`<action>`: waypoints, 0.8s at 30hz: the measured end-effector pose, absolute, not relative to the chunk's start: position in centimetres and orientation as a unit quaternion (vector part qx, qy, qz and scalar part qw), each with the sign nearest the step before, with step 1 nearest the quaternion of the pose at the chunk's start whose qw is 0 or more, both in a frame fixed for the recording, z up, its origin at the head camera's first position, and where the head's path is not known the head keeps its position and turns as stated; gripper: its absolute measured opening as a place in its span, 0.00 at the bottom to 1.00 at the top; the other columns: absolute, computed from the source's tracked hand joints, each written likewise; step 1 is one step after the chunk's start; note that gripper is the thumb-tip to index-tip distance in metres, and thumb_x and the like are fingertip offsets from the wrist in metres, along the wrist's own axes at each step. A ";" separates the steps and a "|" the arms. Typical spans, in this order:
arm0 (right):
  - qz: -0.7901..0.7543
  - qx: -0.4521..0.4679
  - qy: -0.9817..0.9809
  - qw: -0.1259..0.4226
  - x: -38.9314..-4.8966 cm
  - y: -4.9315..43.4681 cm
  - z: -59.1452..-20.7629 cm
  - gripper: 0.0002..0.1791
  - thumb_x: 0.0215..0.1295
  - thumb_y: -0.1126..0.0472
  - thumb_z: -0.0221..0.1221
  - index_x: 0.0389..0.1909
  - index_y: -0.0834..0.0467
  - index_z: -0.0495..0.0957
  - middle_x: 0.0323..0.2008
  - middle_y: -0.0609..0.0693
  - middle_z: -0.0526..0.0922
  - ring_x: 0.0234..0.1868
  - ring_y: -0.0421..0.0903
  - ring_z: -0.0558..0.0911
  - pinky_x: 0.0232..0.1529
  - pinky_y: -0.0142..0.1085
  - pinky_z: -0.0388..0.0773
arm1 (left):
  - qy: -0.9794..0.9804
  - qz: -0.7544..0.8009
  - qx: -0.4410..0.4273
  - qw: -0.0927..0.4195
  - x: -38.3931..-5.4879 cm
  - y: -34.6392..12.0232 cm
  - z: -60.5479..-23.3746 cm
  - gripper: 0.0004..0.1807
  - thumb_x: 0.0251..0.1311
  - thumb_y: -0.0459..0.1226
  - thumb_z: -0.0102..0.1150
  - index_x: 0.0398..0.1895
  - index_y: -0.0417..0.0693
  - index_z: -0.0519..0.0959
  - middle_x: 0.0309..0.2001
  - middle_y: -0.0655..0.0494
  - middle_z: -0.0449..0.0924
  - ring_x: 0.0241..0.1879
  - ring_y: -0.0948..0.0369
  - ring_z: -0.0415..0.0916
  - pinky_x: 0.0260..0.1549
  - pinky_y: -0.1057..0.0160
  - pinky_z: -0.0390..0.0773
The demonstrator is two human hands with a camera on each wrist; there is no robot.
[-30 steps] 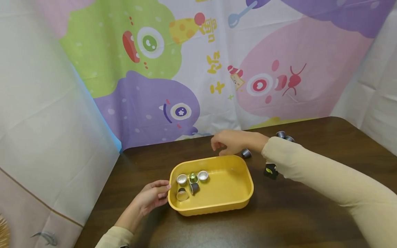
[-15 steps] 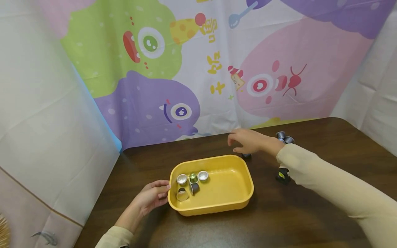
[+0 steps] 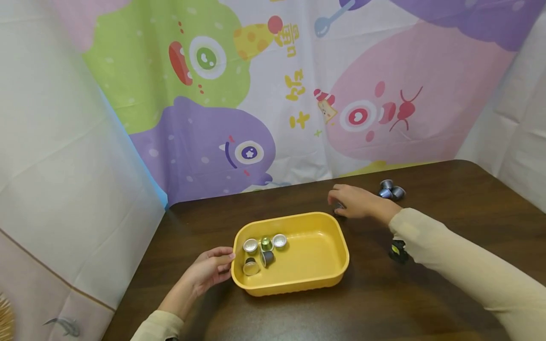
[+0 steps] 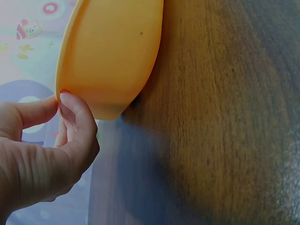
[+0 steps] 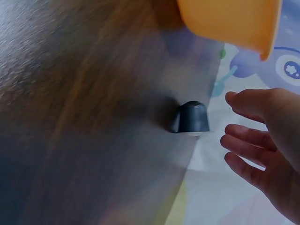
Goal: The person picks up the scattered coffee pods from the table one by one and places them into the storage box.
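Observation:
My left hand (image 3: 211,270) pinches the left rim of a yellow plastic tray (image 3: 307,284); the left wrist view shows thumb and forefinger meeting over that rim. Several coffee capsules lie in the tray's left half, among them a green capsule (image 3: 266,243), a dark capsule (image 3: 267,258) and a silver-lidded capsule (image 3: 279,241). Behind the tray's far right corner, my right hand (image 3: 358,201) reaches over a black coffee capsule (image 5: 192,118) on the table. Its fingers are spread and loosely bent, apart from that capsule in the right wrist view.
A cluster of three blue-grey capsules (image 3: 398,192) sits on the dark wooden table (image 3: 448,203), beyond my right forearm. A printed cartoon cloth (image 3: 204,147) hangs along the table's back edge, and white cloth (image 3: 77,166) walls the left side.
My right hand has moved right and down from above the tray's far rim to the black capsule. The left hand and the tray have stayed in place.

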State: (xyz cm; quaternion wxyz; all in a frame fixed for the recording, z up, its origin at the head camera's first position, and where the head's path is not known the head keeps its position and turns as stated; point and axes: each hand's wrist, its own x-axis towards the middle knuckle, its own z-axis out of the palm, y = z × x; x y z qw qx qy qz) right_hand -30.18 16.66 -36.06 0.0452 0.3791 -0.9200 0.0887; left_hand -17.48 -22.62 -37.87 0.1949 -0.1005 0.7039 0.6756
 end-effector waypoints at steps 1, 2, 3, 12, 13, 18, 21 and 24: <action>0.088 0.375 -0.922 0.044 -30.2 16.7 -36.2 0.10 0.59 0.63 0.66 0.40 0.59 0.79 0.39 0.54 0.79 0.40 0.48 0.79 0.44 0.45 0.78 | 0.705 0.674 -0.102 0.194 -17.5 -22.6 -37.9 0.13 0.69 0.34 0.53 0.53 0.38 0.70 0.33 0.61 0.78 0.33 0.68 0.76 0.36 0.68 0.79; 0.088 0.371 -0.924 0.041 -30.2 16.8 -36.3 0.10 0.60 0.63 0.66 0.40 0.59 0.78 0.39 0.55 0.79 0.39 0.48 0.78 0.44 0.44 0.78 | 0.706 0.673 -0.104 0.193 -17.5 -22.6 -37.9 0.13 0.69 0.34 0.53 0.53 0.38 0.70 0.33 0.61 0.78 0.33 0.67 0.76 0.35 0.68 0.79; 0.088 0.370 -0.924 0.042 -30.3 16.9 -36.4 0.09 0.59 0.63 0.66 0.40 0.59 0.78 0.38 0.55 0.79 0.39 0.48 0.78 0.43 0.44 0.78 | 0.707 0.672 -0.106 0.192 -17.5 -22.6 -37.9 0.13 0.69 0.34 0.53 0.53 0.38 0.70 0.33 0.61 0.78 0.33 0.67 0.76 0.35 0.68 0.79; 0.092 0.365 -0.926 0.037 -30.9 17.3 -37.5 0.09 0.58 0.65 0.66 0.38 0.59 0.78 0.36 0.54 0.77 0.35 0.46 0.76 0.40 0.42 0.76 | 0.708 0.670 -0.110 0.191 -17.6 -22.5 -37.9 0.16 0.68 0.34 0.53 0.56 0.36 0.68 0.33 0.60 0.78 0.32 0.67 0.76 0.35 0.68 0.79; 0.093 0.364 -0.926 0.036 -31.0 17.4 -37.6 0.09 0.58 0.65 0.66 0.38 0.59 0.78 0.36 0.54 0.77 0.35 0.46 0.76 0.40 0.43 0.77 | 0.709 0.670 -0.110 0.190 -17.6 -22.5 -37.9 0.17 0.68 0.34 0.53 0.56 0.36 0.68 0.33 0.60 0.78 0.32 0.67 0.76 0.35 0.68 0.79; 0.097 0.362 -0.926 0.032 -31.5 17.4 -38.3 0.10 0.57 0.66 0.66 0.38 0.59 0.77 0.36 0.53 0.77 0.36 0.46 0.77 0.41 0.43 0.77 | 0.710 0.670 -0.111 0.186 -17.5 -22.4 -37.9 0.18 0.68 0.34 0.53 0.57 0.35 0.67 0.33 0.60 0.78 0.32 0.67 0.76 0.35 0.68 0.79; 0.099 0.368 -0.924 0.032 -31.8 17.4 -38.6 0.10 0.56 0.66 0.67 0.37 0.59 0.77 0.35 0.54 0.77 0.36 0.47 0.77 0.41 0.44 0.77 | 0.709 0.672 -0.110 0.184 -17.5 -22.5 -38.0 0.17 0.68 0.34 0.53 0.56 0.35 0.67 0.33 0.60 0.79 0.31 0.67 0.76 0.35 0.68 0.79; 0.101 0.373 -0.922 0.033 -31.9 17.3 -38.9 0.11 0.55 0.66 0.67 0.37 0.60 0.77 0.35 0.54 0.77 0.36 0.47 0.77 0.42 0.44 0.77 | 0.708 0.673 -0.107 0.186 -17.5 -22.5 -37.9 0.17 0.68 0.34 0.53 0.56 0.36 0.68 0.32 0.61 0.79 0.31 0.68 0.76 0.35 0.68 0.80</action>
